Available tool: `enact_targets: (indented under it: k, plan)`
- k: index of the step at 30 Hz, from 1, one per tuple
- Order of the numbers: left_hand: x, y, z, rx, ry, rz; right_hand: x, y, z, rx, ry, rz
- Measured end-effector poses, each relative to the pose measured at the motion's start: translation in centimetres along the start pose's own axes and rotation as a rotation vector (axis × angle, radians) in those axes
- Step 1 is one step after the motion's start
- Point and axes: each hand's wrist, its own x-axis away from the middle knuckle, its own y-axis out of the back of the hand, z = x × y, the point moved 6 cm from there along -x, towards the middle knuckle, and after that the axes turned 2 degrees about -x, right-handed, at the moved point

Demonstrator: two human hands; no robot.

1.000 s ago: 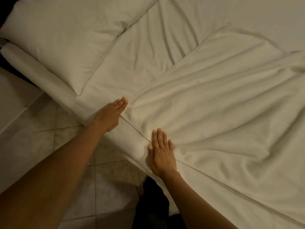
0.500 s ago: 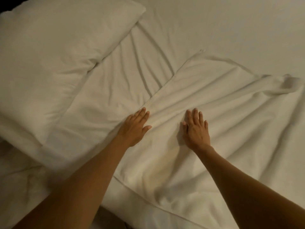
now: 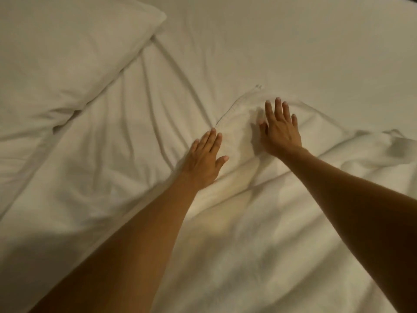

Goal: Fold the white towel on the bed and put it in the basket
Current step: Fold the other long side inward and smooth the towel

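Note:
The white towel (image 3: 259,222) lies spread and creased over the bed, its hemmed left edge running up to a far corner near the middle of the view. My left hand (image 3: 204,158) presses flat on the towel beside that left edge, fingers straight. My right hand (image 3: 278,129) lies flat farther up the towel, close to its far corner, fingers spread. The towel's right part bunches into a ridge at the right. No basket is in view.
A large white pillow (image 3: 67,48) lies at the upper left. The white bed sheet (image 3: 293,41) stretches beyond the towel, with long creases between pillow and towel.
Both hands have slid away from me along the towel, from the bed's near edge toward the towel's far corner. The view has moved over the bed; the floor is out of sight.

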Motion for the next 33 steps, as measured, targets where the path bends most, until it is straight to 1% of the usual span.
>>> enact_targets:
  k: [1,5,8,11,17,22,26,29,33]
  plan:
    - [-0.5,-0.7,-0.1,0.019,0.026,-0.02,-1.5,0.3,-0.3,0.006,0.007,-0.004]
    - [-0.3,-2.1,0.2,0.001,0.088,-0.19,-6.4,0.5,-0.9,-0.003,0.037,0.002]
    - [-0.6,-2.7,0.6,0.011,0.094,-0.228,-9.1,-0.5,-1.3,-0.074,0.011,0.059]
    - [-1.2,-3.3,0.8,0.011,0.106,-0.221,-10.7,-2.0,-1.7,-0.109,-0.023,0.086]
    - [-1.7,-3.5,1.2,0.001,0.118,-0.189,-13.2,-2.1,-1.6,-0.19,-0.14,-0.016]
    - [-1.8,-3.3,1.3,-0.008,0.13,-0.183,-13.7,-2.4,-1.8,-0.174,-0.115,-0.001]
    - [-1.8,-2.9,1.3,0.013,0.128,-0.177,-13.2,-2.0,-1.9,-0.288,-0.065,-0.037]
    - [-1.7,-2.5,1.2,0.03,0.12,-0.169,-12.6,-0.6,-1.5,-0.375,-0.062,-0.061]
    - [-1.5,-1.5,0.9,0.05,0.124,-0.163,-11.3,0.3,-1.2,-0.311,-0.081,-0.11]
